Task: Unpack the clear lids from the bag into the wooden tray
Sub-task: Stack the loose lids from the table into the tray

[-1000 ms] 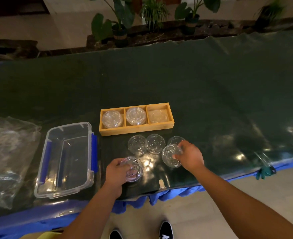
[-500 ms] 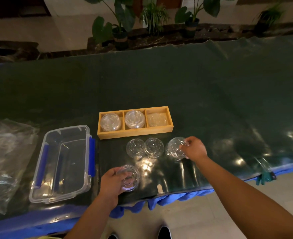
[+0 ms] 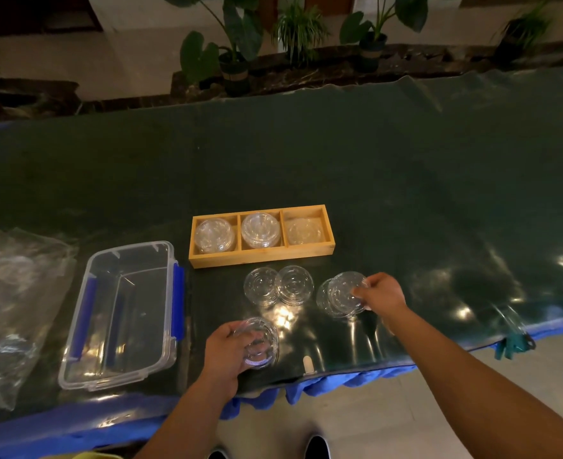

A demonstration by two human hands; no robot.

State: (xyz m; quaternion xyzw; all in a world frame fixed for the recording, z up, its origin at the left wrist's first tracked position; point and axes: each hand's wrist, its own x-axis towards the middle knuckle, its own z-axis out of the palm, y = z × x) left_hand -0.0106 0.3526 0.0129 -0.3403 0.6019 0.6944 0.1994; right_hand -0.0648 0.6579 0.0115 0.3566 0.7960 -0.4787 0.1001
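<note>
Head view: near the table's (image 3: 406,200) front edge, the left hand (image 3: 222,351) grips a small stack of clear lids (image 3: 260,342). The right hand (image 3: 382,298) pinches the rim of a single lid (image 3: 343,292), tilted over one lying flat. Two loose lids (image 3: 261,286) lie between the hands and the wooden tray (image 3: 261,259), all three of whose compartments hold lids. The bag (image 3: 15,293) lies at the left edge.

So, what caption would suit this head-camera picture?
Left hand and right hand each grip clear lids near the part-filled wooden tray.
</note>
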